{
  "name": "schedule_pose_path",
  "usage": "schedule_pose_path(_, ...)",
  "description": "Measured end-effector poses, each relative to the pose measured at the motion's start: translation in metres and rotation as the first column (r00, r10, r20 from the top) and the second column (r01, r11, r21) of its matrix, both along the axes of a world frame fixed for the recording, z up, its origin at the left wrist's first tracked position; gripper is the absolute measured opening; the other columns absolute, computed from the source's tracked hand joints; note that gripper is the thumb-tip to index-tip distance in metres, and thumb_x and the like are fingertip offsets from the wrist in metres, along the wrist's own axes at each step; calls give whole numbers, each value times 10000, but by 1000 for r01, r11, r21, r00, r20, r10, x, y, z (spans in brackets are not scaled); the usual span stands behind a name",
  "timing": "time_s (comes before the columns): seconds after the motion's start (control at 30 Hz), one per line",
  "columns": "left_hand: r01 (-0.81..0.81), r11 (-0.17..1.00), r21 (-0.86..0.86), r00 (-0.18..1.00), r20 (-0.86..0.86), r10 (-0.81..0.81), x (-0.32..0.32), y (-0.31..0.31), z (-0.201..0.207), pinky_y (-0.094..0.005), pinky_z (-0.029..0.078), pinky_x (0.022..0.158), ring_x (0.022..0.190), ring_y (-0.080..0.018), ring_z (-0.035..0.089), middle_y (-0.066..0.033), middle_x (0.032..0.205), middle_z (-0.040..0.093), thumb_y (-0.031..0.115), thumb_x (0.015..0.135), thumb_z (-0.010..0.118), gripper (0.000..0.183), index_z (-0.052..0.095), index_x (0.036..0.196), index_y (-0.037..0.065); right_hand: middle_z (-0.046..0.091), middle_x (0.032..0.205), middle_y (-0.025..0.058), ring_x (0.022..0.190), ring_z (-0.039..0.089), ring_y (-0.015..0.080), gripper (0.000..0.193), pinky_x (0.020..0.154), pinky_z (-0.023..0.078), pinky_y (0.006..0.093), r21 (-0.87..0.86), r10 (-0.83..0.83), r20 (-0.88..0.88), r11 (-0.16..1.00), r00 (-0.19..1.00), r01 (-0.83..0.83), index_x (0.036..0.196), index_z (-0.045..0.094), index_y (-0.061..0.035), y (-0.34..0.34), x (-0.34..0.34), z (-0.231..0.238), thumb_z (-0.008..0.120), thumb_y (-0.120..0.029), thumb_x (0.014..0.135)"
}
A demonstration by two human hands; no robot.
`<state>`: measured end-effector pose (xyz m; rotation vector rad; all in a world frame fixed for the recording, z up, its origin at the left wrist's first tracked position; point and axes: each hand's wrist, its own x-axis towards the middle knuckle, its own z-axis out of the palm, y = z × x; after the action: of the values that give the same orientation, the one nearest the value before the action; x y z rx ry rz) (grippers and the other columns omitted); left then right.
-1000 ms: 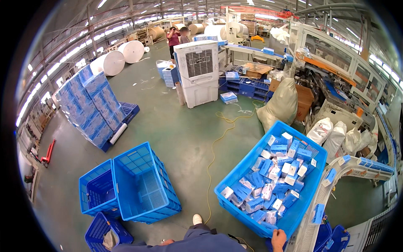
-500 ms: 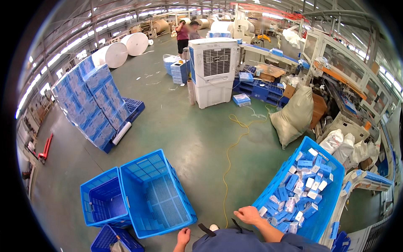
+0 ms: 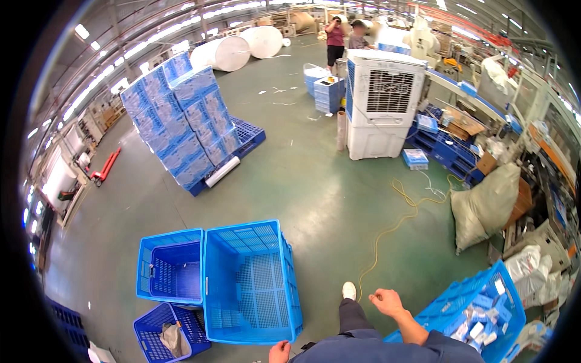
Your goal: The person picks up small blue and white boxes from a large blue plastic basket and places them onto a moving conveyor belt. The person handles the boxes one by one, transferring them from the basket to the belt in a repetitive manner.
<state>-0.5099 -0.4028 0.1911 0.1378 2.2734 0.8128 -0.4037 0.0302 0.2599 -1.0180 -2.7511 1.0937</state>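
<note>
My right hand (image 3: 386, 301) hangs in front of me, above the floor and just left of a blue crate (image 3: 445, 310) filled with small blue-and-white packs (image 3: 482, 314). Its fingers are loosely bent and a little apart, with nothing between them. Low at the picture's edge, my left hand (image 3: 279, 351) has its fingers curled in, and no object shows in it; part of it is cut off. It is closest to a large light-blue crate (image 3: 290, 284) with a bare mesh bottom, without touching it.
Smaller blue crates (image 3: 142, 266) stand left of the large one; another (image 3: 145, 339) holds a grey cloth. Yellow cord (image 3: 376, 245) crosses the floor. Ahead are a wrapped stack (image 3: 181, 121) on a pallet, a white air cooler (image 3: 381, 109), a stuffed sack (image 3: 484, 209) and two people (image 3: 334, 42).
My view has turned left, so the scene has shifted rightward. My right hand is farther from the filled crate's edge. One leg and its white shoe have come into view.
</note>
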Motion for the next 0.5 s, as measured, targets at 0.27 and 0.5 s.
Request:
schedule_pose_path(0.27, 107, 985, -138, 994, 7, -107, -137, 153, -40, -416, 508, 930, 1067, -332, 655, -146, 1099, 709, 451, 899, 593, 469, 668, 1220, 118, 644, 724, 92, 595, 566, 163, 186, 582, 468, 298, 116, 0, -585, 990, 811, 84, 982, 693, -27, 230, -158, 167, 686, -167, 859)
schedule_pose_path(0.5, -106, 963, -248, 980, 138, 143, -190, 182, -80, -415, 484, 986, 1129, -338, 630, -161, 1155, 695, 442, 884, 593, 456, 696, 1188, 118, 600, 845, 104, 755, 553, 225, 322, 741, 462, 373, 479, 478, -878, 868, 40, 130, 1049, 615, 35, 309, -272, 409, 685, -205, 845)
